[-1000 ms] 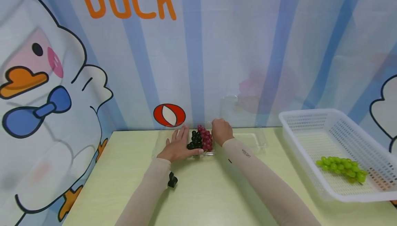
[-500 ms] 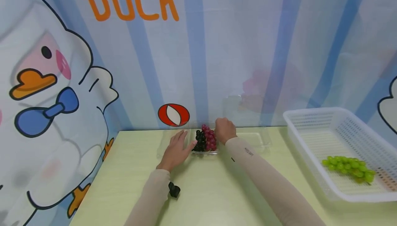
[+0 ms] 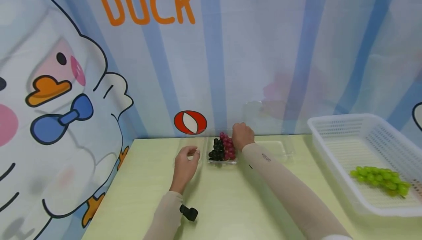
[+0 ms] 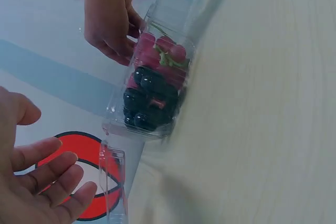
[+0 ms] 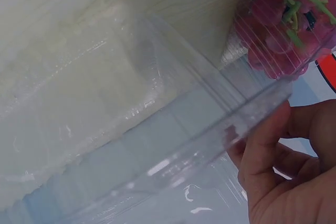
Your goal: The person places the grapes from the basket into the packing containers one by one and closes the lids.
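Note:
Dark grapes [image 3: 216, 151] and red grapes [image 3: 228, 145] lie side by side in a clear plastic box [image 4: 118, 114] at the back of the table. To the left of the box, my left hand [image 3: 185, 165] hovers with fingers loosely bent and nothing between them. A clear plastic flap [image 4: 112, 182] shows just beyond its fingertips in the left wrist view. At the red-grape end, my right hand [image 5: 294, 166] pinches the rim of clear plastic [image 5: 210, 135], thumb on the near side and fingertips seen through it. Beyond it spreads a clear plastic tray [image 3: 276, 148].
On the right stands a white perforated basket [image 3: 333, 118] holding a bunch of green grapes [image 3: 380, 178]. A striped curtain [image 3: 263, 49] with a duck print backs the table [image 3: 211, 199]. A small black device [image 3: 189, 213] sits at my left wrist.
My left hand has come off the dark grapes and the box, drawing left and toward me as its fingers bend. My right hand stays at the plastic rim. The view has shifted slightly left.

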Tool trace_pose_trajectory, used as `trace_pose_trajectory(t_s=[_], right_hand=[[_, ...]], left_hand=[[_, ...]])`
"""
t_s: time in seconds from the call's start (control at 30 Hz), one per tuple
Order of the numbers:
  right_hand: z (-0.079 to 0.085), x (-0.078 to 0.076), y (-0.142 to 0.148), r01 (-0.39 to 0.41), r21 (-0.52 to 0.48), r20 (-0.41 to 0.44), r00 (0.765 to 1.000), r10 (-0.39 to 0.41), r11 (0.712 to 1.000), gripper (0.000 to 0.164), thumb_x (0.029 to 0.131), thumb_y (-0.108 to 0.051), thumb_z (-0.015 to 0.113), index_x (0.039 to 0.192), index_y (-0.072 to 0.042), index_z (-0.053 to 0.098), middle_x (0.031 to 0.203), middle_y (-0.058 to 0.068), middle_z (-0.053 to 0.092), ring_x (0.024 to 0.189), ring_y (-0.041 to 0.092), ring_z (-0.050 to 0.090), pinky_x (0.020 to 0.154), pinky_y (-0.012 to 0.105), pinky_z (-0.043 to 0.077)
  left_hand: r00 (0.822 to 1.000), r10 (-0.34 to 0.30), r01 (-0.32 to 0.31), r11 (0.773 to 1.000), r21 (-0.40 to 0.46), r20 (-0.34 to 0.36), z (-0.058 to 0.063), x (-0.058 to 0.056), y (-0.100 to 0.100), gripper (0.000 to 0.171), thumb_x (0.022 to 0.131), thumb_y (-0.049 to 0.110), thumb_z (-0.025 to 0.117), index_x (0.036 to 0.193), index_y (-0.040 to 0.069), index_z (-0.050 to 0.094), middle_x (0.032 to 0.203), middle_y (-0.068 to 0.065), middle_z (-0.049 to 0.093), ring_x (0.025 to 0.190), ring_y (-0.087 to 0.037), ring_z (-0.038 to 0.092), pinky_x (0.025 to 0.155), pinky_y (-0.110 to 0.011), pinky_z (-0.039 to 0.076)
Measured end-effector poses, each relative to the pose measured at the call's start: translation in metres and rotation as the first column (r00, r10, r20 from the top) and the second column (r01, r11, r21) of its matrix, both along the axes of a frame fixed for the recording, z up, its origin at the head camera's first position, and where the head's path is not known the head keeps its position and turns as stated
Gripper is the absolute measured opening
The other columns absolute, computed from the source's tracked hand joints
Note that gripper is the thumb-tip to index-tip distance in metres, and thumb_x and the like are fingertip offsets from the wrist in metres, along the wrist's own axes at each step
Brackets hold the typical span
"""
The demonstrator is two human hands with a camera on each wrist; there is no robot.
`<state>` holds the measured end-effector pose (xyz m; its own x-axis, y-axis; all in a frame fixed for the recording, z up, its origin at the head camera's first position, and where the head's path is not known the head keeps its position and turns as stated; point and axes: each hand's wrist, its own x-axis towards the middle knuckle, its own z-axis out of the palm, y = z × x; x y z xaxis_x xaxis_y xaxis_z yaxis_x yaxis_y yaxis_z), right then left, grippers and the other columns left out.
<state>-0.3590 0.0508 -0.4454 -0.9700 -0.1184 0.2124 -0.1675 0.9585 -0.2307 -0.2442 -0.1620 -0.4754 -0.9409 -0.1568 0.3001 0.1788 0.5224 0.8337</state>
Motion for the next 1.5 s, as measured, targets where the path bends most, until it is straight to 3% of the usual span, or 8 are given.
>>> trace_pose_trajectory(t_s=[0.13,0.3,0.4,0.6,0.8,0.93,1.17,1.5], right_hand=[[-0.004,-0.003,0.002,-0.007,0.014,-0.016,1.000,0.007,1.000,0.014,0.098,-0.003,0.061,0.090,0.000,0.072,0.090,0.020,0.073,0.077,0.033,0.072,0.064,0.047,0.061],[-0.004,-0.004,0.006,-0.011,0.037,-0.013,1.000,0.012,0.999,0.013,0.097,-0.001,0.063,0.088,0.000,0.073,0.089,0.019,0.074,0.075,0.033,0.072,0.062,0.046,0.061],[-0.002,-0.005,0.007,-0.007,0.035,0.003,1.000,0.006,0.999,0.013,0.097,-0.001,0.064,0.087,-0.001,0.073,0.088,0.017,0.075,0.074,0.030,0.072,0.062,0.044,0.060],[-0.003,-0.006,0.007,-0.001,0.030,0.002,1.000,0.001,1.000,0.013,0.097,-0.001,0.063,0.088,-0.001,0.074,0.088,0.017,0.075,0.073,0.029,0.072,0.063,0.043,0.061],[-0.004,-0.006,0.007,-0.007,0.028,-0.006,1.000,0.007,1.000,0.015,0.097,-0.001,0.062,0.088,0.000,0.074,0.087,0.017,0.075,0.071,0.029,0.072,0.061,0.043,0.061],[-0.005,-0.006,0.005,-0.001,0.026,-0.003,1.000,0.001,1.000,0.015,0.098,-0.001,0.062,0.089,-0.001,0.074,0.088,0.017,0.075,0.072,0.029,0.072,0.062,0.044,0.061],[-0.004,-0.005,0.001,-0.006,0.026,-0.011,1.000,0.007,1.000,0.016,0.098,-0.001,0.062,0.089,-0.001,0.075,0.091,0.017,0.076,0.076,0.031,0.073,0.065,0.045,0.061],[-0.002,-0.007,0.000,-0.005,0.010,-0.029,1.000,0.005,1.000,0.017,0.099,-0.002,0.061,0.089,-0.001,0.075,0.091,0.017,0.075,0.077,0.032,0.073,0.066,0.045,0.061]], left_hand=[[0.998,0.062,-0.061,0.997,0.051,-0.011,0.001,0.010,0.003,0.019,0.100,0.023,0.065,0.109,0.008,0.073,0.103,-0.006,0.069,0.099,-0.024,0.065,0.085,-0.042,0.054],[0.993,0.056,-0.083,0.953,0.290,0.099,0.003,0.019,0.005,0.021,0.101,0.017,0.061,0.105,0.002,0.074,0.098,-0.017,0.072,0.087,-0.023,0.069,0.078,-0.035,0.060],[0.979,0.019,-0.110,0.890,0.442,0.204,0.003,0.022,0.007,0.027,0.102,0.014,0.057,0.108,-0.007,0.073,0.096,-0.020,0.073,0.080,-0.017,0.071,0.075,-0.035,0.062],[0.923,-0.099,-0.172,0.759,0.628,0.372,-0.002,0.028,0.008,0.039,0.104,0.020,0.053,0.120,-0.013,0.065,0.098,-0.015,0.074,0.084,-0.017,0.074,0.080,-0.033,0.061],[0.911,-0.193,-0.187,0.592,0.784,0.363,-0.010,0.030,0.007,0.045,0.106,0.022,0.050,0.129,-0.017,0.055,0.110,-0.022,0.069,0.105,-0.031,0.071,0.090,-0.039,0.059],[0.914,-0.195,-0.209,0.526,0.825,0.356,-0.014,0.028,0.007,0.046,0.106,0.021,0.049,0.132,-0.018,0.052,0.109,-0.022,0.068,0.107,-0.033,0.070,0.091,-0.039,0.058],[0.913,-0.191,-0.234,0.480,0.846,0.360,-0.017,0.026,0.008,0.045,0.106,0.020,0.048,0.132,-0.018,0.050,0.105,-0.022,0.070,0.104,-0.032,0.071,0.092,-0.041,0.058],[0.914,-0.191,-0.243,0.449,0.860,0.358,-0.023,0.020,0.009,0.039,0.106,0.015,0.047,0.130,-0.016,0.049,0.101,-0.020,0.068,0.099,-0.028,0.072,0.091,-0.039,0.058]])
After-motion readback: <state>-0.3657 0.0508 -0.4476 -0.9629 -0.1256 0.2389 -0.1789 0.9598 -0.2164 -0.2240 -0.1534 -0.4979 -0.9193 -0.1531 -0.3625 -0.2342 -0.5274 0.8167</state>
